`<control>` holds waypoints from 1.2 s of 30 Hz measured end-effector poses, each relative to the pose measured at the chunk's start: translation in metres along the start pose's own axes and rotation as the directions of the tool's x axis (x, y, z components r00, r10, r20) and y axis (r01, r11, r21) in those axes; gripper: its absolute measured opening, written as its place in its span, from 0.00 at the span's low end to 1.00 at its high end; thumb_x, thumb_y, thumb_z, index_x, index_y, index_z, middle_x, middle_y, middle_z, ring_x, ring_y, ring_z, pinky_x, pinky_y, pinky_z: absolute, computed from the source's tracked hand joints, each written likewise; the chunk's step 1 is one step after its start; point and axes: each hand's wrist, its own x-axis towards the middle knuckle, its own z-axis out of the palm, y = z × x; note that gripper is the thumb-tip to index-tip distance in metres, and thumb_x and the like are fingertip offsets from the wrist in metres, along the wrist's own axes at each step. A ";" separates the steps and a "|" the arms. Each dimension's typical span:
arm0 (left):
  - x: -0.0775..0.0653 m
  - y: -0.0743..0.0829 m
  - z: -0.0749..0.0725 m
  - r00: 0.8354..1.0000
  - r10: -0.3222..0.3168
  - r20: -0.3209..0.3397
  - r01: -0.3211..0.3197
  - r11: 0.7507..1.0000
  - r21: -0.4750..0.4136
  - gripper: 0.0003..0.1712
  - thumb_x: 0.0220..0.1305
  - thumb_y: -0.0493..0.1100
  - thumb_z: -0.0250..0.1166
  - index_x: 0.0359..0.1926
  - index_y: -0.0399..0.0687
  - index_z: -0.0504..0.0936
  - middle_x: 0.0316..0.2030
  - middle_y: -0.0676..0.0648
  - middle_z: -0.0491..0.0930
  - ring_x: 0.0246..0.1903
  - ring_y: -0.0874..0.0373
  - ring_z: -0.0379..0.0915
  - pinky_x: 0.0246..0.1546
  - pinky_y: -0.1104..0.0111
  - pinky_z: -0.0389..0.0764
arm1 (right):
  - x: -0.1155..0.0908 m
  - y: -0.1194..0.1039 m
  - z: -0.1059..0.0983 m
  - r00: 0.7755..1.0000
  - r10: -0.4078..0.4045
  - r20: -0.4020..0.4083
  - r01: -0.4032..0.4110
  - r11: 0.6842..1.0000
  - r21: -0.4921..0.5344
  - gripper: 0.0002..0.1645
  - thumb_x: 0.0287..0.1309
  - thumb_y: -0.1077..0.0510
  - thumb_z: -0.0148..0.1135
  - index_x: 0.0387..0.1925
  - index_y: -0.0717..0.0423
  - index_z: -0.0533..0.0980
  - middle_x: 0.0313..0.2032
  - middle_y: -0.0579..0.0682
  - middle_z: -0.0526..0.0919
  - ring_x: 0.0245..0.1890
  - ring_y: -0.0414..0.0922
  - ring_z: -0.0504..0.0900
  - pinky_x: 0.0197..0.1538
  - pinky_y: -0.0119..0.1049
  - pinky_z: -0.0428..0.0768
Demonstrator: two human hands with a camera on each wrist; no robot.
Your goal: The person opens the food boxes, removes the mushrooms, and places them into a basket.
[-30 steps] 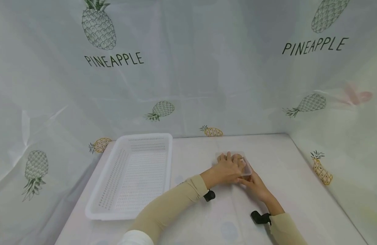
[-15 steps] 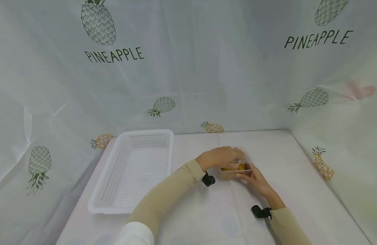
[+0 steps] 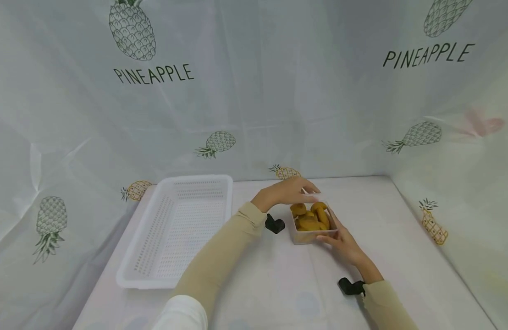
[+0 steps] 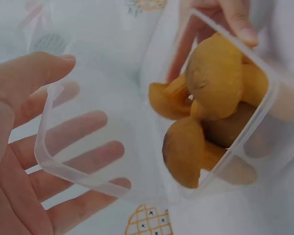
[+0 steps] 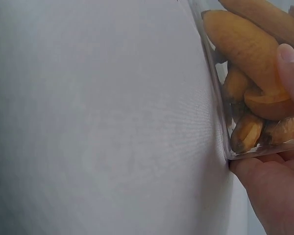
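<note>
A clear plastic box [image 3: 304, 238] full of yellow-brown mushrooms [image 3: 309, 222] stands right of centre on the table. Its clear lid [image 4: 112, 169] is swung up at the far side. My left hand [image 3: 288, 191] holds the lid by its edge, the thumb [image 4: 49, 68] on one face and the fingers showing through the plastic behind it. At the box's right side my right hand [image 3: 345, 244] grips the walls. In the right wrist view its thumb [image 5: 291, 73] lies against the clear wall, with mushrooms behind it. The far ends of its fingers are partly hidden.
A white perforated plastic basket [image 3: 175, 279] stands on the left of the table. Small black wrist cameras [image 3: 350, 287] sit on both wrists. A pineapple-print sheet [image 3: 254, 101] hangs behind and around the table [image 3: 274, 284].
My left hand has moved from on top of the box to its far side, raising the lid and uncovering the mushrooms. My right hand keeps its hold on the box.
</note>
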 end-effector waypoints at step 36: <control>0.006 -0.072 0.044 0.749 -0.404 -0.526 -0.127 0.691 -0.711 0.20 0.79 0.45 0.52 0.59 0.35 0.78 0.50 0.34 0.83 0.45 0.37 0.82 0.43 0.56 0.85 | -0.003 -0.001 0.001 1.000 0.004 -0.017 -0.004 1.000 0.027 0.58 0.64 0.62 0.67 0.80 0.51 0.38 0.75 0.70 0.44 0.66 0.64 0.60 0.38 0.27 0.72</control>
